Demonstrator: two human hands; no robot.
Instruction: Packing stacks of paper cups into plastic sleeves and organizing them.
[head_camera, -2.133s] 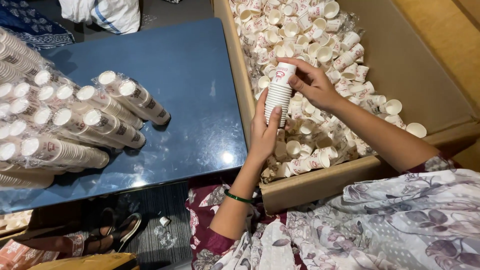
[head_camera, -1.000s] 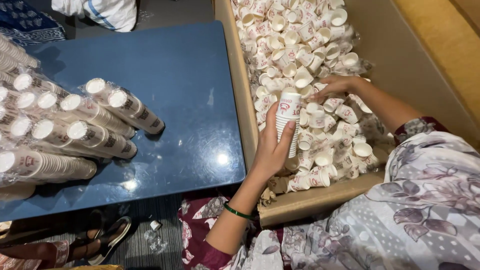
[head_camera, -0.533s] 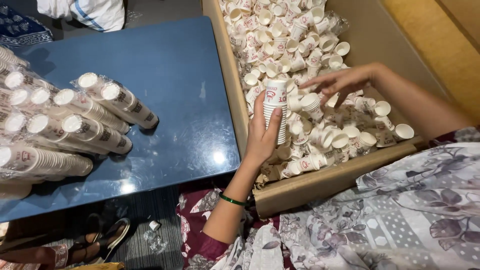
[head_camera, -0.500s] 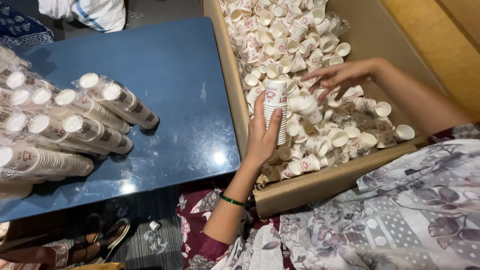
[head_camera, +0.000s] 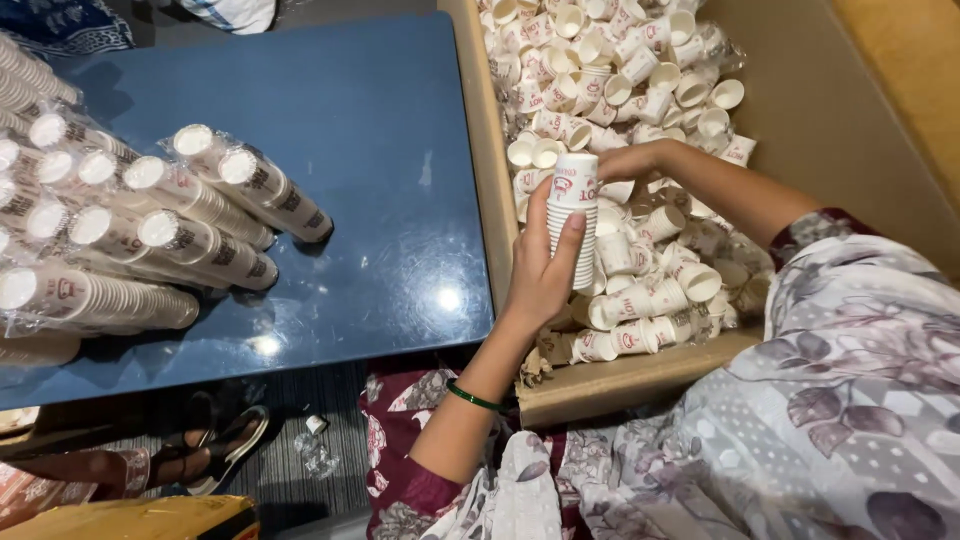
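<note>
Since half a second ago the right hand (head_camera: 628, 162) has drawn back to touch the stack of paper cups (head_camera: 573, 218), which the left hand (head_camera: 541, 272) grips upright, fingers wrapped around it, over the cardboard box (head_camera: 482, 130).

Matt white paper cup stack (head_camera: 573, 215) center frame, brown matt cardboard box (head_camera: 610, 385) at right, glossy smooth blue tabletop (head_camera: 380, 170) with light glare, crinkly clear plastic sleeves (head_camera: 150, 240) on cup rolls at left, soft floral cloth garment (head_camera: 800, 420) lower right.
</note>
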